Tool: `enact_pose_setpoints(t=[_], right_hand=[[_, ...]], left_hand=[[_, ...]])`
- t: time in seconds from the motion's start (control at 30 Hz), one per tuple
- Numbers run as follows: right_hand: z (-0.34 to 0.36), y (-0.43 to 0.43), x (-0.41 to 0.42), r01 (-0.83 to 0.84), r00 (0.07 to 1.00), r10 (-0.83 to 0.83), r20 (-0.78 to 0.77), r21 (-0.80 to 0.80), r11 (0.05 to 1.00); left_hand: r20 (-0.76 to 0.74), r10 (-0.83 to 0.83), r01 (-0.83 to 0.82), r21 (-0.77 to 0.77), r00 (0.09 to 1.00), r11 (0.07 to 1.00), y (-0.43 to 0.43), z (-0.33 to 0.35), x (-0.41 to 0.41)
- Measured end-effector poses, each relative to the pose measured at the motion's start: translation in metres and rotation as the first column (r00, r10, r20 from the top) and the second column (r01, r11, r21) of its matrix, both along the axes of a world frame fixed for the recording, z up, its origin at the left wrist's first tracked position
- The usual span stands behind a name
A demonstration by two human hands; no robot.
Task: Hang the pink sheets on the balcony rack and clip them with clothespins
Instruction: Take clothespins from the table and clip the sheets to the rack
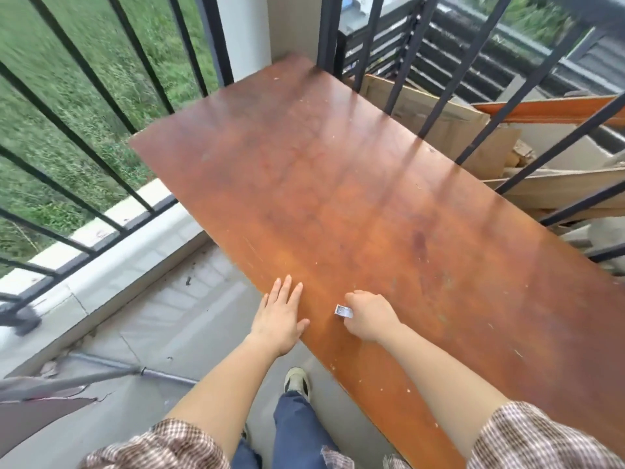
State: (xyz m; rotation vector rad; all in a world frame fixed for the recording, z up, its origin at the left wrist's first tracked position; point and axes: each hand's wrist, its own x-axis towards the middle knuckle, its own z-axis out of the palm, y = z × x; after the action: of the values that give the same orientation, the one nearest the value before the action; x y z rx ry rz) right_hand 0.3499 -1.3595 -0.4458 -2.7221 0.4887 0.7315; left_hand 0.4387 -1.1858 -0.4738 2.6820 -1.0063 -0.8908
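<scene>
No pink sheet, clothespin or hanging rack shows in the head view. My left hand [282, 316] lies flat with straight fingers on the near left edge of a brown wooden table [355, 198]. My right hand [367, 316] is curled over the tabletop and pinches a small white printed tag [343, 311]. A grey metal tube [84, 377] runs low across the floor at the lower left; what it belongs to cannot be told.
Black balcony railing bars [101, 96] stand to the left over a pale concrete ledge [111, 245], with grass beyond. More black bars [439, 79] fence the right side, with cardboard [439, 120] and boards piled behind them. The grey tiled floor [162, 319] lies left of the table.
</scene>
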Motion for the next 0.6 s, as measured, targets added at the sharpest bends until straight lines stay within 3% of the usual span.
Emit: enact_pose_setpoints(t=[0.17,0.37,0.6], right_hand=[[0.022,0.056,0.029,0.082,0.994,-0.096,0.060,0.199,0.977],[0.048,0.174,0.058,-0.126,0.983,0.091,0.156,0.232,0.965],[0.078,0.354,0.057,-0.324,0.931,0.261,0.255,0.250,0.912]], left_hand=[[0.093,0.200,-0.193,-0.076,0.975,0.978,0.066,0.020,-0.003],[0.146,0.516,-0.497,-0.150,0.844,0.855,0.190,0.054,-0.014],[0.138,0.774,-0.745,-0.212,0.618,0.632,0.376,0.091,-0.065]])
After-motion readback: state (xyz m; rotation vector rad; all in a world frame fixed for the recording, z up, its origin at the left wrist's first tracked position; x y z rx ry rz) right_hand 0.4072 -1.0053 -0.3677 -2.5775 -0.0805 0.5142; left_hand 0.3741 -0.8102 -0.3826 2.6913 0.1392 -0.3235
